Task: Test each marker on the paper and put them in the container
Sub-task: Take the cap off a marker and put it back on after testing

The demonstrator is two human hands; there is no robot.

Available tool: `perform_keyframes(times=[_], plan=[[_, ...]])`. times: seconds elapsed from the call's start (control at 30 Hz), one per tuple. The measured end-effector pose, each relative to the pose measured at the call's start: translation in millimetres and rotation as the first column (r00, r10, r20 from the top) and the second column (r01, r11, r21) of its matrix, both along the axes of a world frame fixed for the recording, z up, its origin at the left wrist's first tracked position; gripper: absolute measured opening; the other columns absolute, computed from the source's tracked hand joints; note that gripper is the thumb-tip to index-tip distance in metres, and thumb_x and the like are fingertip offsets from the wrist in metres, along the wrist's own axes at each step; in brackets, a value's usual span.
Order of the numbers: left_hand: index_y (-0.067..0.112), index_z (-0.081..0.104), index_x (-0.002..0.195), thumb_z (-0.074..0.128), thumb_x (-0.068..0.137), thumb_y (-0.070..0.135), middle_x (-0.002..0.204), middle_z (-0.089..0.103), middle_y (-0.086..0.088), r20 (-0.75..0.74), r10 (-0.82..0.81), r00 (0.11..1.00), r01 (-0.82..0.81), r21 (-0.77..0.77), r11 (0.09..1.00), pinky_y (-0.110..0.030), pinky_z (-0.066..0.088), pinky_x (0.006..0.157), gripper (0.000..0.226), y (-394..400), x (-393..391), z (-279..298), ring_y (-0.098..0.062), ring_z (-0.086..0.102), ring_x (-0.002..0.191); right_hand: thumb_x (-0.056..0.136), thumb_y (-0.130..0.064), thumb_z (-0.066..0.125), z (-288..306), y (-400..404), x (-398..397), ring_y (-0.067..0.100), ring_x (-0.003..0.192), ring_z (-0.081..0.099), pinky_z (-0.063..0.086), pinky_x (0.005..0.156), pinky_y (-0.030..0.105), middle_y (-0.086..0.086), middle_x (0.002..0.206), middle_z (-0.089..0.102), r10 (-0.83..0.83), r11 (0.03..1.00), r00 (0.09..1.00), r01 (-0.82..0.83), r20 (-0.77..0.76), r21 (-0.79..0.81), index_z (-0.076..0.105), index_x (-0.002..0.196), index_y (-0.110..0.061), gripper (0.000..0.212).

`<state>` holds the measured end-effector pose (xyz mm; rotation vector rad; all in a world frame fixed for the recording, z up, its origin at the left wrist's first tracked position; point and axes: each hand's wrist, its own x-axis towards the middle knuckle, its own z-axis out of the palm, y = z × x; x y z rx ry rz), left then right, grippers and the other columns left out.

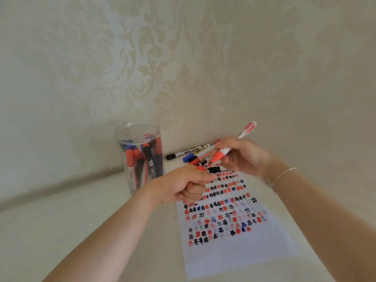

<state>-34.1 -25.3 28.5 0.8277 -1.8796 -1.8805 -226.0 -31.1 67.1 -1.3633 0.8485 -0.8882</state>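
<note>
Gripping a red marker (232, 145) in the right hand (242, 155), fingers curled round it, above scribbled paper (234, 251). Pinching its cap (201, 168) in the left hand (183, 185). Beside them: clear container (140, 157) of markers, loose markers (191, 152), pale table (81, 210), patterned wall (183, 58).

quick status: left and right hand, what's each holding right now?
Left hand: fingers curled, seemingly pinching a red cap; unclear.
Right hand: gripping a red marker, red end pointing down toward the paper.

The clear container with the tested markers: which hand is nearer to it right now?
Left. The left hand is just right of the clear container; the right hand, holding a red marker, is farther right.
</note>
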Motion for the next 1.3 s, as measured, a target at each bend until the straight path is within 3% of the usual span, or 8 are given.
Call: perform_keyframes(times=[0.07, 0.23, 0.37, 0.47, 0.63, 0.77, 0.9, 1.3], plan=[[0.022, 0.027, 0.049, 0.054, 0.094, 0.029, 0.04, 0.022, 0.01, 0.029, 0.041, 0.999, -0.041, -0.004, 0.999, -0.018, 0.015, 0.037, 0.052, -3, 11, -6, -0.01, 0.015, 0.036, 0.085, -0.008, 0.055, 6, -5, -17, 0.012, 0.035, 0.037, 0.03, 0.035, 0.016, 0.005, 0.047, 0.053, -0.105, 0.994, 0.994, 0.106, 0.042, -0.007, 0.06, 0.066, 0.001, 0.022], [0.019, 0.035, 0.056, 0.057, 0.094, 0.034, 0.047, 0.03, 0.005, 0.381, 0.268, 0.885, -0.153, -0.306, 0.94, -0.023, 0.029, 0.048, 0.046, -5, -3, -19, -0.012, 0.026, 0.041, 0.088, -0.007, 0.059, -7, -1, -18, 0.012, 0.041, 0.042, 0.034, 0.037, 0.018, 0.006, 0.055, 0.059, -0.297, 0.953, 0.955, 0.297, 0.015, -0.065, 0.064, 0.064, -0.004, 0.024], [0.021, 0.039, 0.063, 0.061, 0.09, 0.035, 0.057, 0.035, 0.008, 0.436, 0.484, 0.759, -0.186, -0.568, 0.802, -0.02, 0.032, 0.054, 0.037, -5, -24, -39, -0.009, 0.035, 0.052, 0.087, -0.012, 0.065, -32, 19, -23, 0.012, 0.047, 0.046, 0.041, 0.043, 0.02, 0.01, 0.069, 0.062, -0.452, 0.891, 0.892, 0.452, 0.004, 0.037, 0.066, 0.069, -0.009, 0.018], [0.021, 0.041, 0.065, 0.062, 0.089, 0.035, 0.061, 0.037, 0.006, 0.403, 0.534, 0.743, -0.172, -0.657, 0.734, -0.023, 0.036, 0.055, 0.034, -1, -41, -51, -0.011, 0.037, 0.054, 0.087, -0.006, 0.062, -56, 42, -30, 0.017, 0.043, 0.049, 0.044, 0.042, 0.026, 0.012, 0.061, 0.059, -0.528, 0.844, 0.849, 0.523, 0.008, 0.12, 0.057, 0.071, -0.003, 0.018], [0.021, 0.043, 0.063, 0.061, 0.089, 0.039, 0.057, 0.04, 0.006, 0.374, 0.566, 0.734, -0.142, -0.731, 0.667, -0.024, 0.038, 0.053, 0.036, 3, -59, -61, -0.012, 0.039, 0.05, 0.085, 0.0, 0.055, -92, 66, -39, 0.019, 0.032, 0.044, 0.039, 0.037, 0.025, 0.01, 0.045, 0.055, -0.701, 0.71, 0.705, 0.704, -0.108, -0.01, 0.05, 0.064, 0.001, 0.021], [0.019, 0.047, 0.065, 0.059, 0.09, 0.042, 0.057, 0.043, 0.004, 0.373, 0.566, 0.735, -0.131, -0.741, 0.659, -0.027, 0.042, 0.056, 0.035, 0, -57, -67, -0.012, 0.041, 0.05, 0.083, -0.006, 0.053, -105, 68, -41, 0.022, 0.034, 0.04, 0.032, 0.037, 0.021, 0.019, 0.05, 0.049, -0.773, 0.632, 0.612, 0.764, -0.167, -0.126, 0.055, 0.07, 0.0, 0.014], [0.019, 0.048, 0.064, 0.061, 0.089, 0.043, 0.056, 0.042, 0.006, 0.351, 0.554, 0.755, -0.145, -0.735, 0.663, -0.023, 0.038, 0.054, 0.036, -4, -53, -71, -0.01, 0.04, 0.05, 0.08, -0.004, 0.055, -109, 67, -40, 0.024, 0.049, 0.038, 0.029, 0.043, 0.025, 0.015, 0.056, 0.043, -0.794, 0.605, 0.57, 0.776, -0.211, -0.179, 0.046, 0.064, -0.007, 0.018], [0.021, 0.042, 0.061, 0.064, 0.085, 0.047, 0.055, 0.036, 0.005, 0.389, 0.542, 0.745, -0.11, -0.73, 0.675, -0.025, 0.034, 0.052, 0.042, -13, -51, -71, -0.012, 0.036, 0.05, 0.079, -0.002, 0.055, -109, 69, -36, 0.019, 0.049, 0.031, 0.027, 0.046, 0.027, 0.009, 0.054, 0.035, -0.769, 0.636, 0.565, 0.726, -0.299, -0.261, 0.044, 0.063, -0.006, 0.019]])
